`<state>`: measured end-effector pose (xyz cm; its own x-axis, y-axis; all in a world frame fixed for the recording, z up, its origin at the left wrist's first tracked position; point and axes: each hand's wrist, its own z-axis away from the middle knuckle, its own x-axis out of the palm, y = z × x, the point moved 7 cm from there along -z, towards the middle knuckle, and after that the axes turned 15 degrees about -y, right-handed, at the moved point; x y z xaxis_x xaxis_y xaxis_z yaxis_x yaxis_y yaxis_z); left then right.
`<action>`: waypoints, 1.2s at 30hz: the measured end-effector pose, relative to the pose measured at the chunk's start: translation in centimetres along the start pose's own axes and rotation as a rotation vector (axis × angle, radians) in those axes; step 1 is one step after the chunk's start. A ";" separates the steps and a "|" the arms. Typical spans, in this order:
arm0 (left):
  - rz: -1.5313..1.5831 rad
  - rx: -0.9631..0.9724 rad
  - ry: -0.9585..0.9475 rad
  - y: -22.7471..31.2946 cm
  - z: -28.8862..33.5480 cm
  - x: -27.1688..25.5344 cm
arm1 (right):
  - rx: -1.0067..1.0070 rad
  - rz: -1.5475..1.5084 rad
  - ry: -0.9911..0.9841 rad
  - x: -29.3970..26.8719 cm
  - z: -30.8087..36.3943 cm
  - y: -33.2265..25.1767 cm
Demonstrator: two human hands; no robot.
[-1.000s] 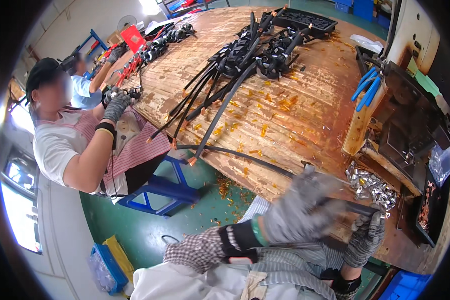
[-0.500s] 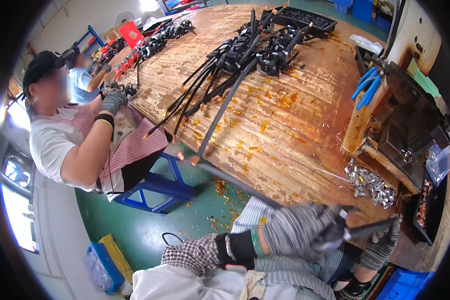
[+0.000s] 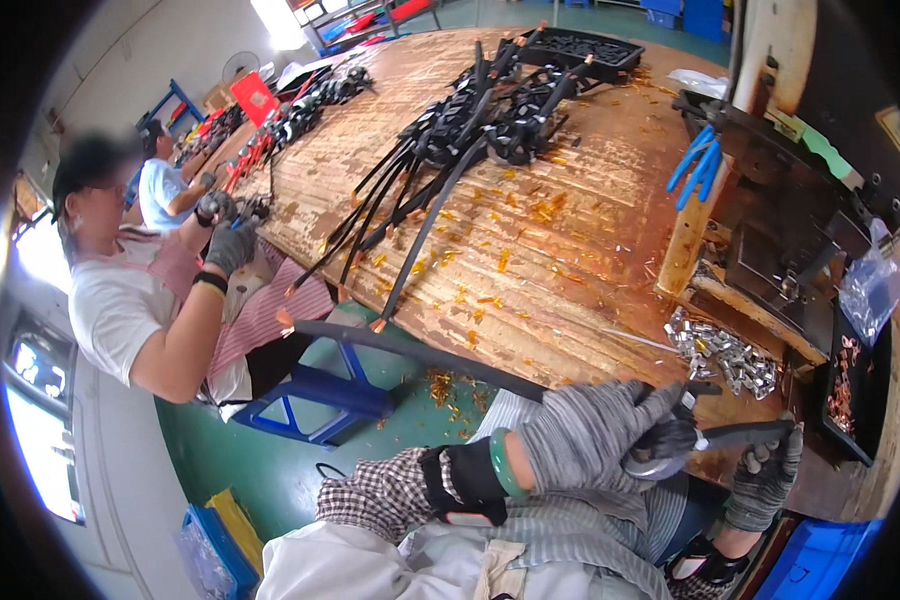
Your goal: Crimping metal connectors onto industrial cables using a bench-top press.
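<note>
1. Now the long black cable (image 3: pixel 440 355) runs off the tabletop (image 3: pixel 590 270), in view along its near edge and over the floor, with its bare copper end (image 3: pixel 284 321) at the far left, close to the co-worker's apron. Half a second ago that stretch was blurred; it now shows sharply.

2. The left hand (image 3: pixel 595 435), gloved, is closed over the cable, its fingers reaching onto a black ring-shaped part (image 3: pixel 660 446) that hangs just above the person's lap. A second ago this hand was a blur farther up, over the edge of the tabletop, and the ring-shaped part could not be made out.

3. The right hand (image 3: pixel 760 485), also gloved, has its fingers curled up around the tip of a short cable end (image 3: pixel 745 434). How firmly it grips cannot be told, nor whether this end belongs to the same cable, since the left hand covers the join.

4. For the work in hand, this reads as a steadier moment: both hands seem to have the assembly under control, clear of the tabletop.

5. The cable bundle (image 3: pixel 445 135) and the loose metal pieces (image 3: pixel 735 360) sit farther left in view, apparently because the head has turned; their layout looks unchanged.
</note>
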<state>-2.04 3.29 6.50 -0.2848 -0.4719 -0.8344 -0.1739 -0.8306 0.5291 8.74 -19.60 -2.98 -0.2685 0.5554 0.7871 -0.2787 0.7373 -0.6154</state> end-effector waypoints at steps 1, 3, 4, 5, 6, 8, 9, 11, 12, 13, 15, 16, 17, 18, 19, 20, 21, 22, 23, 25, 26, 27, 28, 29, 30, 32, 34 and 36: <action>-0.006 -0.064 -0.064 -0.3 -0.3 -0.7 | 0.003 0.072 -0.003 1.0 0.1 -0.3; 0.013 -0.011 0.073 -0.5 -0.3 -1.8 | 0.010 0.108 -0.090 2.6 0.2 -1.3; 0.116 0.003 0.094 -1.4 0.0 -1.9 | -0.067 0.153 -0.031 2.8 0.3 -1.1; 0.168 0.053 0.165 -1.3 0.1 -2.8 | 0.086 0.229 -0.019 3.9 -0.5 -1.0; 0.294 -0.064 0.041 -2.0 -0.1 -2.6 | 0.021 0.386 0.151 3.6 -0.7 -1.5; 0.763 0.071 0.187 -2.2 -1.2 -2.6 | 0.041 0.291 -0.006 4.1 -1.7 -1.4; 0.477 0.082 0.161 -2.0 -1.0 -3.8 | 0.010 0.368 -0.077 5.1 -2.1 -1.9; 0.356 0.075 0.155 -4.7 -0.3 -3.3 | 0.082 0.376 -0.103 5.8 -3.1 -1.4; 0.604 0.139 0.185 -5.8 -0.5 -3.3 | 0.059 0.375 -0.080 5.8 -3.5 -1.6; 0.599 0.155 0.163 -6.3 -0.7 -3.8 | 0.103 0.427 -0.127 6.0 -4.1 -1.4; 0.615 0.137 0.084 -6.2 -1.2 -4.5 | 0.145 0.378 -0.239 6.6 -4.1 -1.8; 0.595 0.149 0.071 -5.6 -1.6 -5.0 | 0.121 0.369 -0.234 6.4 -4.2 -2.3; 0.746 0.143 0.006 -5.5 -2.1 -4.9 | 0.132 0.443 -0.235 6.4 -4.7 -2.4; 0.896 0.135 -0.060 -5.3 -2.6 -4.9 | 0.142 0.519 -0.236 6.4 -5.2 -2.5; 1.084 0.056 -0.146 -5.9 -3.1 -5.0 | 0.119 0.519 -0.240 6.3 -5.8 -2.6; 1.071 0.052 -0.144 -6.3 -3.2 -5.4 | 0.112 0.509 -0.245 6.5 -6.3 -2.7; 1.234 -0.068 -0.084 -7.8 -3.3 -5.3 | 0.111 0.501 -0.248 6.8 -6.7 -2.8; 1.393 -0.189 -0.019 -9.3 -3.4 -5.0 | 0.109 0.492 -0.251 7.0 -7.2 -3.0; 1.481 -0.259 0.006 -10.3 -3.7 -4.9 | 0.110 0.466 -0.283 7.1 -7.8 -3.1; 1.440 -0.237 -0.022 -10.2 -4.2 -6.1 | 0.107 0.452 -0.290 7.8 -8.4 -3.5; 1.411 -0.216 -0.054 -10.1 -4.4 -6.7 | 0.112 0.446 -0.292 8.1 -8.6 -3.7; 1.634 -0.219 -0.112 -10.8 -4.7 -6.4 | 0.065 0.520 -0.316 8.4 -9.1 -3.9; 1.622 -0.218 -0.113 -10.6 -4.7 -6.7 | 0.055 0.513 -0.317 8.5 -9.5 -4.0; 1.168 -0.022 -0.106 -9.6 -5.0 -8.3 | 0.024 0.565 -0.332 8.7 -9.8 -4.2; 0.709 0.158 -0.098 -8.1 -5.1 -9.6 | -0.006 0.617 -0.347 9.0 -10.1 -4.3; 0.696 0.175 -0.139 -8.0 -5.9 -10.3 | -0.095 0.740 -0.329 9.5 -10.4 -5.0; 1.847 -0.234 -0.166 -11.3 -6.4 -7.7 | -0.019 0.670 -0.327 9.4 -10.9 -4.5; 1.127 0.000 -0.062 -9.6 -6.7 -10.1 | -0.017 0.649 -0.324 9.4 -11.5 -4.3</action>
<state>8.77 14.03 8.78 -0.3251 -0.9369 0.1282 0.2119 0.0599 0.9755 17.99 -13.18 7.60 -0.6354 0.7432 0.2096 0.0434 0.3054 -0.9512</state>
